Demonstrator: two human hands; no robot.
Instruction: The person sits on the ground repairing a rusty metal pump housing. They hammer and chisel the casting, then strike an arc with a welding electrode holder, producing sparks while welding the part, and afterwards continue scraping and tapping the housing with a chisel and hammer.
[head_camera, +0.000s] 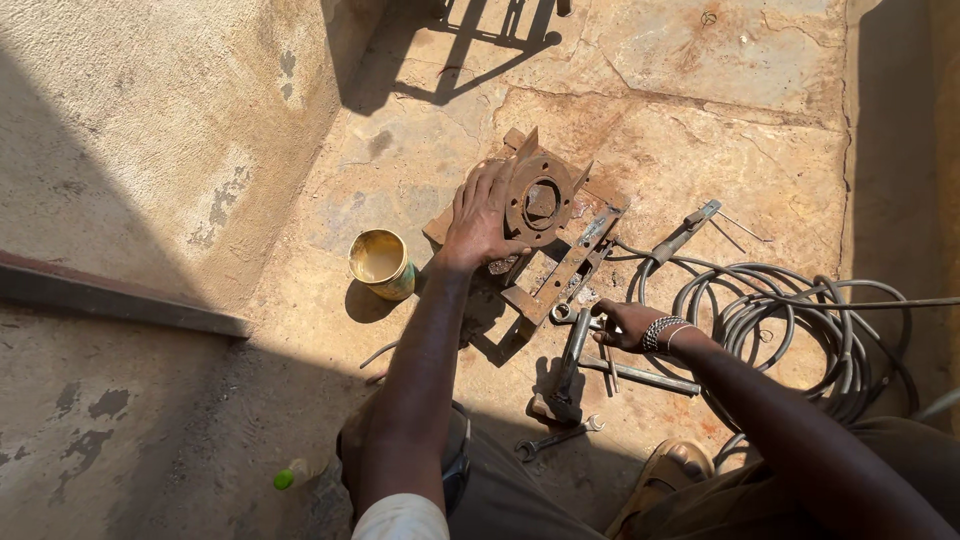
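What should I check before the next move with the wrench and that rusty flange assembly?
1. Left hand steadies the rusty flange assembly: ok, palm flat against the round flange.
2. Right hand grip on the large wrench: ok, fingers closed around its upper handle.
3. Wrench seated on a bolt: not ok, it is off the assembly, standing on the floor.
4. Coiled cable clear of the right arm: not ok, loops lie right beside the forearm.
5. Open tin can out of the way: ok, left of the left wrist, apart.
6. Small spanner within reach: ok, on the floor near the knees.
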